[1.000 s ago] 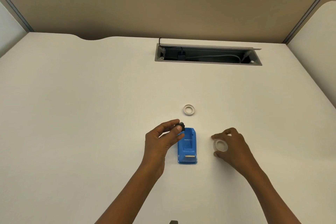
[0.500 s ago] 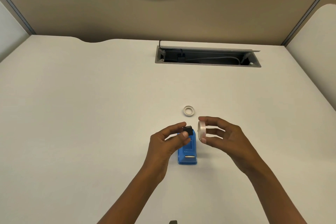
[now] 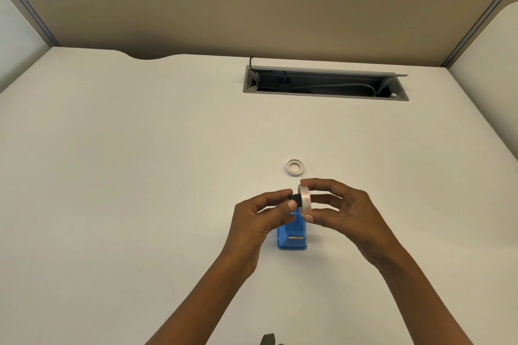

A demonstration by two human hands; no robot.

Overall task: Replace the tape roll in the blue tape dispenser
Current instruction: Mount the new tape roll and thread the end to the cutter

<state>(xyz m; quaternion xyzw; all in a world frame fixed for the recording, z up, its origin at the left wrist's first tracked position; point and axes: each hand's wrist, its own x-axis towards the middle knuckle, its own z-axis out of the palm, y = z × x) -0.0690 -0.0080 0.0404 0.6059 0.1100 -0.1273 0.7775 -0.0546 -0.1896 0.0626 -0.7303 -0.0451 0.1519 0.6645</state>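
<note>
Roll change, midway. The left hand pinches the black hub; the right hand grips the new roll by its rim, edge-on, meeting the hub just above the dispenser, which sits empty on the desk. A spent core lies just beyond. Left to do: seat the hub, drop it in. Whether the hub has entered the roll is hidden; the dispenser's far end is covered.
</note>
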